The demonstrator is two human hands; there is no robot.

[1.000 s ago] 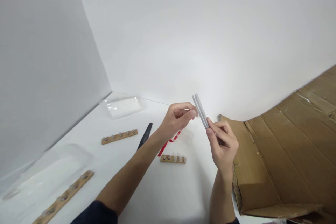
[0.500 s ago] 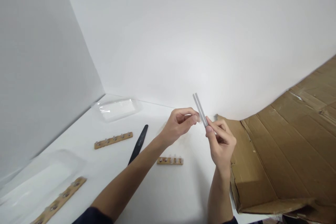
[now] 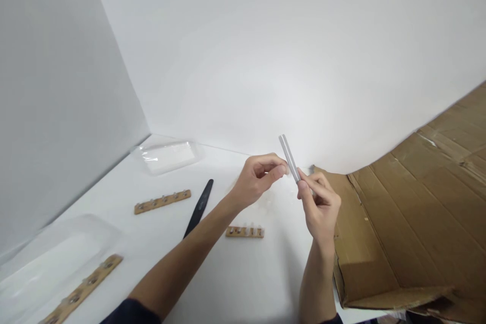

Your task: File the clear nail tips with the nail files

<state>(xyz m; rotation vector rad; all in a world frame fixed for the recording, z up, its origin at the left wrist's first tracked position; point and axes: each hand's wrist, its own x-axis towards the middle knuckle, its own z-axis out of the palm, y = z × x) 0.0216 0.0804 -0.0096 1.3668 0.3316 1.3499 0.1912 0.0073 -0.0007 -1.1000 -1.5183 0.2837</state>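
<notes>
My left hand (image 3: 261, 177) is pinched closed on a small clear nail tip (image 3: 288, 172), mostly hidden by the thumb and fingers. Close beside it, my right hand (image 3: 320, 201) grips the lower end of a grey nail file (image 3: 289, 158) with a pale stripe along it. The file stands tilted, its top leaning left, with its edge at or near the nail tip; contact is hard to make out. Under the hands, a short wooden strip (image 3: 244, 232) on the table carries several clear nail tips on pegs.
A black nail file (image 3: 199, 207) lies partly behind my left forearm. Two more wooden strips with pegs, one at mid-left (image 3: 162, 202) and one at near left (image 3: 84, 288), rest beside clear plastic packets (image 3: 169, 157). Cardboard (image 3: 410, 228) covers the right side. White walls stand behind.
The grey nail file has turned slightly in my right hand, and its pale stripe sits differently. Both hands stay in nearly the same place; the whole view has shifted a little.
</notes>
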